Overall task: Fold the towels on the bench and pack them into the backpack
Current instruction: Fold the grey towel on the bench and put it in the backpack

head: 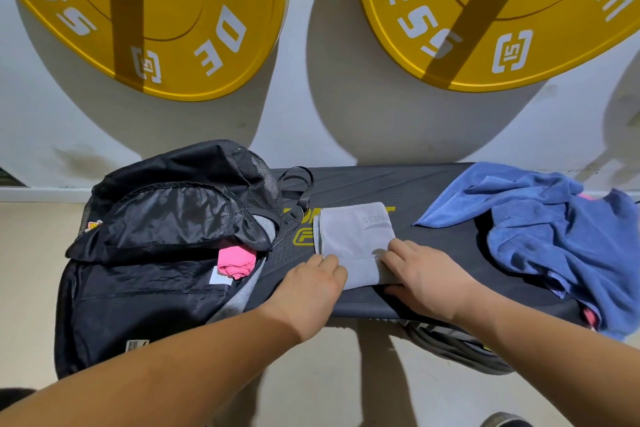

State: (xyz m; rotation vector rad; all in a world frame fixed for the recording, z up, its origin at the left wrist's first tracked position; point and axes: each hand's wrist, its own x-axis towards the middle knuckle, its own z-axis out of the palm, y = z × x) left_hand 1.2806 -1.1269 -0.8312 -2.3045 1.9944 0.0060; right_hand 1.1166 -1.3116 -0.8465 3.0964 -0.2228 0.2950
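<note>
Now we have the grey towel (pixel 356 236) lying flat in the middle of the bench (pixel 398 184), already folded down to a small rectangle, its near edge hanging just over the bench's front lip. That overhang is useful, because it gives both hands a way under the cloth. Our left hand (pixel 311 284) meets the near-left corner with its fingers (pixel 330 263) curled close together at the edge. Their tips are hidden, so we judge it a grip on the corner rather than see one. Our right hand (pixel 426 274) holds the near-right corner, fingers lying together on top and the thumb tucked below by the bench lip, pinching the folded layers so they cannot slide apart. Holding both near corners at once suits either a last fold away from us or lifting the packet whole. The backpack (pixel 156 218) sits just beside the towel on the left end of the bench, its mouth open toward it, so the carry would be short. A pink cloth (pixel 235 262) and something grey (pixel 266 224) already show inside. The blue towel (pixel 540 218) lies crumpled on the right end, well apart from the hands and not yet folded, so we judge the task partway done.
</note>
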